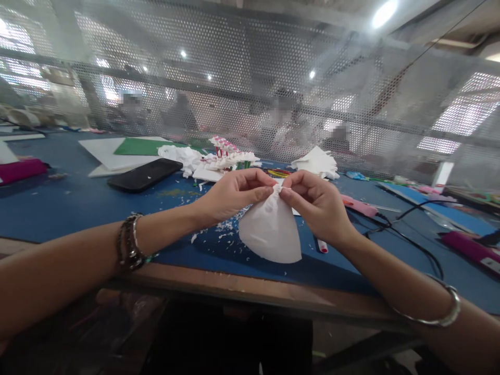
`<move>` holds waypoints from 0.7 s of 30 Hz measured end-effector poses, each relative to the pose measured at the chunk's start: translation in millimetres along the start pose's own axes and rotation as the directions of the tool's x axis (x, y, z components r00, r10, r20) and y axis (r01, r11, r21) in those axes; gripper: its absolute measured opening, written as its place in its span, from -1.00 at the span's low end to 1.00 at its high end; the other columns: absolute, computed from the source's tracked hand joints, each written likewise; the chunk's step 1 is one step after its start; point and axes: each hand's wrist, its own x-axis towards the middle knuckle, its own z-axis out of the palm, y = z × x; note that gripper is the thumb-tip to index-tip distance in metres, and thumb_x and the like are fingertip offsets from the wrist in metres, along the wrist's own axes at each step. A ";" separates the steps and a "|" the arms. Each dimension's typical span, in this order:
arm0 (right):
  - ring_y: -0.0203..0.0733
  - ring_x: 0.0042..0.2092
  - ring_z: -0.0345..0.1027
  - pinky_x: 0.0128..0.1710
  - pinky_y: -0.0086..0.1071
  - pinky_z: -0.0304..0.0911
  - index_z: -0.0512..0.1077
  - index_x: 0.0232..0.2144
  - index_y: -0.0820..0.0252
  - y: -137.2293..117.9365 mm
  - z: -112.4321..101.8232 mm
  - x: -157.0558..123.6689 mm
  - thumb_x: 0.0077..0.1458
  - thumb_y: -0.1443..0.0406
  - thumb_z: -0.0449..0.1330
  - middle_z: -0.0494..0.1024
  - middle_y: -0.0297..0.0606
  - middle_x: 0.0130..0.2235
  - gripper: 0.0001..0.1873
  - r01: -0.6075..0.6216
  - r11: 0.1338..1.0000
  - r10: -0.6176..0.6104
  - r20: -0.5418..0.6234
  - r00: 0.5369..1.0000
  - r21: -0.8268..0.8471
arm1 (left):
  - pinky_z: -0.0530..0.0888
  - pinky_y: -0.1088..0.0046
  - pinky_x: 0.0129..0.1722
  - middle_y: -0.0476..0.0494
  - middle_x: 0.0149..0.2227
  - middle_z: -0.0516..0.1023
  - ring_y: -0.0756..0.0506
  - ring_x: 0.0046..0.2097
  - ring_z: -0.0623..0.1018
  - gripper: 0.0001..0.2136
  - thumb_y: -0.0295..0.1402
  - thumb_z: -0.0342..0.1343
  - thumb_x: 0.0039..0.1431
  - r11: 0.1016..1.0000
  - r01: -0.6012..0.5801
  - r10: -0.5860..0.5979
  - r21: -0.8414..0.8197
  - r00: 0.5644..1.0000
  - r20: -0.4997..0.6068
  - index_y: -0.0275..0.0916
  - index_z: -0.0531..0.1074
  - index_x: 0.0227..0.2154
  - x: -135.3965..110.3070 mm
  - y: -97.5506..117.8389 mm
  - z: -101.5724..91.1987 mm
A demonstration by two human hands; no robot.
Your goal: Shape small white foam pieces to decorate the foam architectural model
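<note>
A thin white paper piece hangs down in a rounded fan shape, its top gathered into a narrow crumpled neck. From the left, my left hand pinches that neck between thumb and fingers. My right hand pinches the same neck from the other side, its fingertips close to the left ones. Below, the paper's wide curved edge hangs free over the front of the blue table. A white stick with a red end lies beneath my right hand. White paper scraps lie scattered behind the held paper.
Behind my hands sit small crafted pieces with pink-and-white tops and a stack of white cut paper. A black phone lies left. To the right are a pink glue gun and its black cable. A perforated screen closes the back.
</note>
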 end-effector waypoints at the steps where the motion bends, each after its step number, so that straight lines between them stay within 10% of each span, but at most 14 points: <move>1: -0.50 -0.62 0.09 -0.69 -0.58 -0.02 0.23 -0.53 0.21 0.3 0.0 0.0 -0.07 0.29 0.11 0.29 -0.46 -0.61 -0.88 0.006 1.000 -0.006 -0.001 1.000 -0.006 | 0.33 0.65 -0.54 0.03 -0.52 0.46 0.10 -0.51 0.42 -0.95 -0.42 0.12 -0.08 1.000 0.005 -0.005 -0.011 1.000 -0.002 -0.27 0.36 -0.51 0.2 -0.5 0.2; 21: -0.43 -0.50 0.29 -0.50 -0.55 0.22 0.23 -0.49 0.15 6.8 -2.1 -6.2 -0.03 0.37 0.09 0.40 -0.43 -0.53 -0.93 0.349 0.785 -0.393 0.024 0.919 -0.512 | 0.39 0.55 -0.31 -0.08 -0.32 0.53 0.01 -0.27 0.47 -0.89 -0.40 0.08 0.00 0.826 -0.322 0.344 0.462 0.938 0.039 -0.24 0.48 -0.40 -3.6 -1.2 0.3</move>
